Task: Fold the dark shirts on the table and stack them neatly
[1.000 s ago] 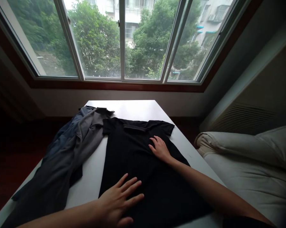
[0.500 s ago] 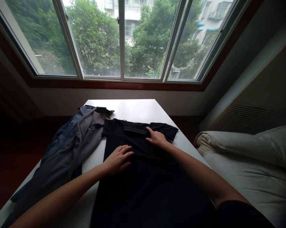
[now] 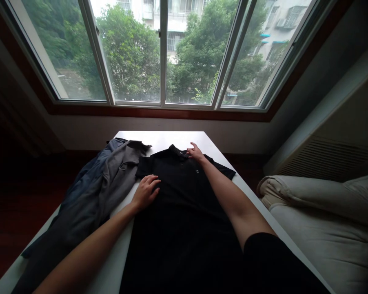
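A black short-sleeved polo shirt [image 3: 174, 204] lies spread on a white table [image 3: 162, 138], its collar [image 3: 179, 152] at the far end. Small buttons and a small light mark show on its chest. My left hand [image 3: 146, 190] rests on the shirt's left side below the sleeve, fingers spread and holding nothing. At the right side of the collar is my right hand [image 3: 195, 153], its index finger stretched out and the other fingers partly curled by the collar edge. The shirt's lower part fades into darkness near me.
Left of the shirt, a grey garment [image 3: 110, 196] and a blue garment [image 3: 87, 171] lie overlapped, hanging over the table's left edge. A pale padded sofa [image 3: 321, 212] stands to the right. Beyond the table is a wide window [image 3: 164, 61] with a brown frame.
My right hand has moved away from me to the collar, which now stands out at the shirt's top with the button front showing. My left hand has shifted slightly left and away from me.
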Demonstrator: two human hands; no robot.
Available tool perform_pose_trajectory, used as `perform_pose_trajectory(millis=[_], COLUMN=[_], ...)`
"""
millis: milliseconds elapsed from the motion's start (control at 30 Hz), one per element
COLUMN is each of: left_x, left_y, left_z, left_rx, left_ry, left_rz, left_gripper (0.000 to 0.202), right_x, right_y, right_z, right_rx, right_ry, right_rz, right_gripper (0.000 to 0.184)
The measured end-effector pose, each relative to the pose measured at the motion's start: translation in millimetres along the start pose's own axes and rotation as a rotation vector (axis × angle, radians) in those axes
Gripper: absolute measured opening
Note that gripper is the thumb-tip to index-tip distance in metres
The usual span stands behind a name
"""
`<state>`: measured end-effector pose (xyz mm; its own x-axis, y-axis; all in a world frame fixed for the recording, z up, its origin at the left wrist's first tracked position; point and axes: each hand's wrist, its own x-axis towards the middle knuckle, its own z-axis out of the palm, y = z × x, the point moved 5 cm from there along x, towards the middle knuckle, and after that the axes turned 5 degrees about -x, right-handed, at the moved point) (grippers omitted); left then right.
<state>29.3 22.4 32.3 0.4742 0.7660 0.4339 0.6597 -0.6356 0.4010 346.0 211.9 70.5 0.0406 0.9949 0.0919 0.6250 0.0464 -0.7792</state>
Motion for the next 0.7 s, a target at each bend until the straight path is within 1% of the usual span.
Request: perform_pose_trajectory(millis=[67,133,200,267,367,433,500,567,633,700], left_x=[-0.8,-1.5,-1.4,0.0,5.0,10.3,17.3,25.6,34.6,42.6], left_y=[-5.5,-10.0,-15.9,-24.3,-42.9,-59.8,-78.9,-96.1,-107.2,-110.5], left_z=[0.0,3.3,7.1,8.1,2.3,-4.3,-10.6,-14.6,-15.8,-14.5], left_rx=[0.032,0.062,0.095,0.129,0.172,0.204,0.238,0.268,0.293,0.310], left_ry=[0.030,0.031,0.025,0.035,0.089,0.124,0.137,0.130,0.115,0.107], left_rz=[-0.026,-0.056,-0.112,-0.186,-0.300,-0.379,-0.467,-0.542,-0.587,-0.602], left_gripper=[0.031,0.030,0.030,0.031,0.037,0.043,0.050,0.058,0.068,0.075], right_x=[-10.3,-23.4,-34.9,-42.7,-47.6,-47.3,-44.7,-40.5,-35.6,-31.6], right_y=[8.2,16.8,24.7,32.7,49.5,63.8,76.2,83.4,86.1,86.2], right_z=[12.7,22.8,28.7,30.0,28.6,30.5,33.6,35.0,34.4,32.6], right_rx=[-0.204,-0.402,-0.531,-0.625,-0.733,-0.762,-0.770,-0.768,-0.756,-0.746], right_ry=[-0.048,-0.064,-0.050,0.003,0.082,0.058,0.007,-0.021,-0.031,-0.033], right_rz=[-0.030,-0.068,-0.098,-0.107,-0.050,0.010,0.047,0.057,0.059,0.062], right_gripper=[0.044,0.030,0.028,0.033,0.052,0.063,0.067,0.070,0.071,0.072])
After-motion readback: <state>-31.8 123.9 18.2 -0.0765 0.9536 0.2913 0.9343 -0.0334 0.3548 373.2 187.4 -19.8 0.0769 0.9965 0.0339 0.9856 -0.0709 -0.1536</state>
